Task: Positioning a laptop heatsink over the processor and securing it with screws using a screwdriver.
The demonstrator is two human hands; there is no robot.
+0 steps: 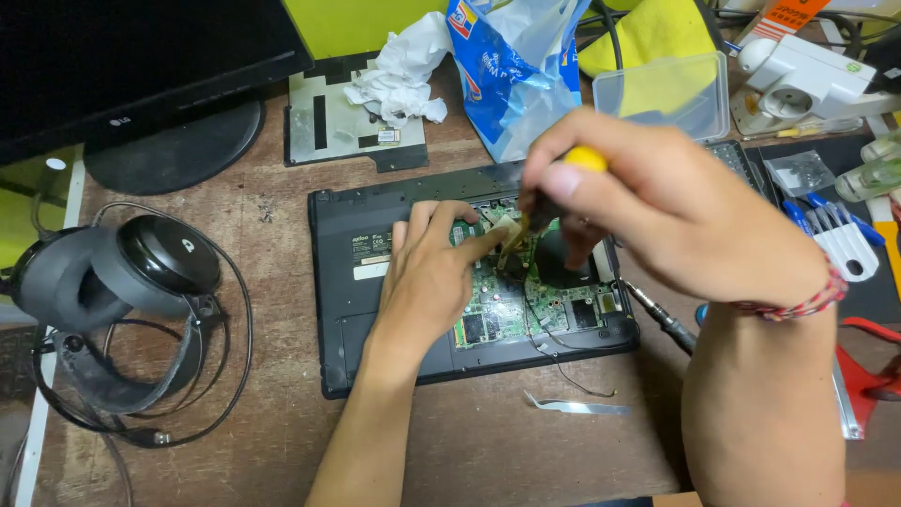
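Observation:
An opened black laptop base lies on the brown desk with its green circuit board exposed. My left hand rests on the board, its fingers pinching a small tan part near the board's upper middle. My right hand grips a screwdriver with a yellow handle; its dark shaft points down at the board beside that part. A woven bracelet circles my right wrist.
Black headphones with a cable lie at the left. A monitor base, a grey cover panel with crumpled tissue, a blue bag and a clear plastic box stand behind. Tweezers lie in front; screwdrivers at the right.

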